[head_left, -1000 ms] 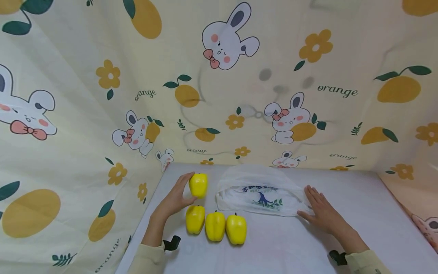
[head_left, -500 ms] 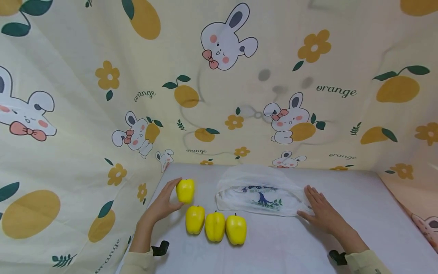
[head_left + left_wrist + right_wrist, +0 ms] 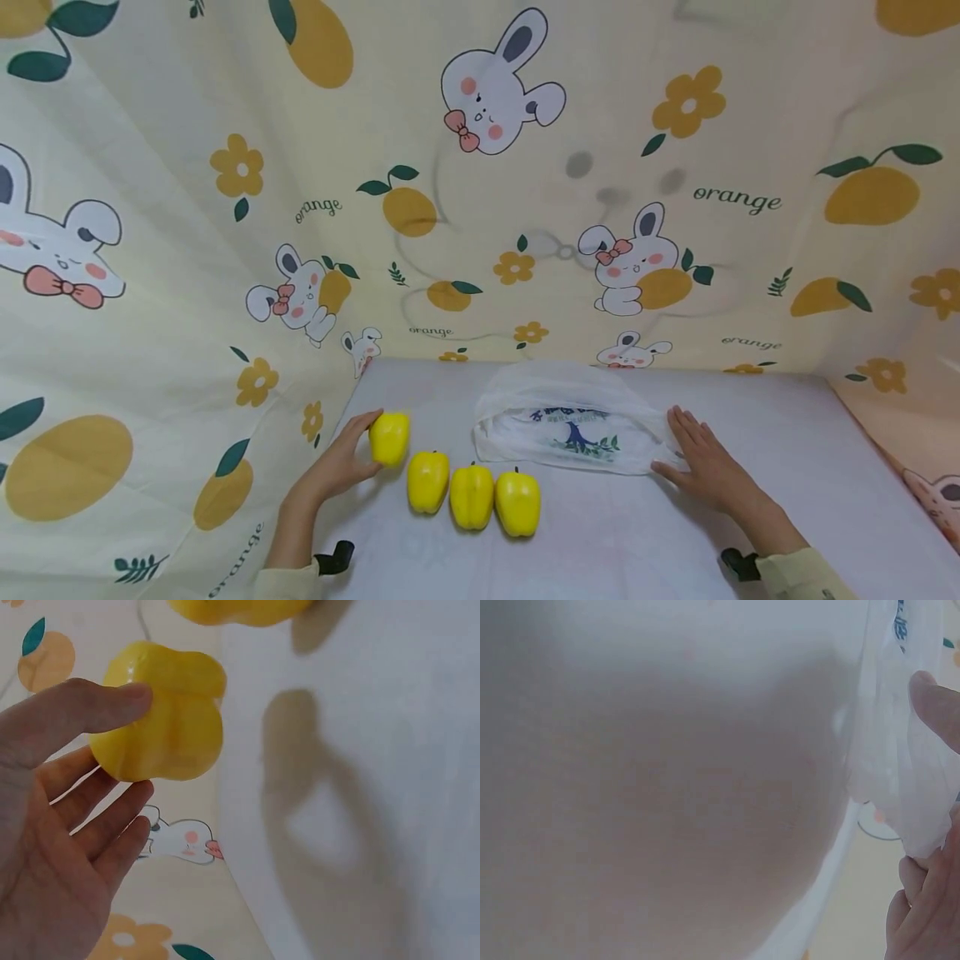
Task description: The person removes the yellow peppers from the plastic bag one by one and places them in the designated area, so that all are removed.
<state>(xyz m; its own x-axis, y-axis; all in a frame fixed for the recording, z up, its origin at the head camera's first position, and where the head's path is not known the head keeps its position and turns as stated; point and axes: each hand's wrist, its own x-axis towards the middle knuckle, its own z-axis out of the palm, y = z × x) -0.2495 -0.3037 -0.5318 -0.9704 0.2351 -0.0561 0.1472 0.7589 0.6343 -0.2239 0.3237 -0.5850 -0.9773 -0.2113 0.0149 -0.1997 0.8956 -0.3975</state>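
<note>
My left hand (image 3: 337,461) pinches a yellow bell pepper (image 3: 389,439) between thumb and fingers at the table's left side. In the left wrist view the thumb presses on the lobed side of that yellow bell pepper (image 3: 169,720), and the pepper is held off the table. A row of three more yellow bell peppers (image 3: 472,497) lies just to its right. Behind the row, a white plastic bag (image 3: 577,425) with a printed tree lies flattened. My right hand (image 3: 708,467) rests at the bag's right end, fingers mostly straight; in the right wrist view the bag (image 3: 900,742) lies by its thumb.
All of this lies on a pale table (image 3: 600,550). A cream curtain (image 3: 480,200) printed with rabbits and oranges stands behind the table and along its left side.
My left hand has moved left and towards the front with the bell pepper, away from the bag. The right hand, the bag and the three peppers in the row have stayed put.
</note>
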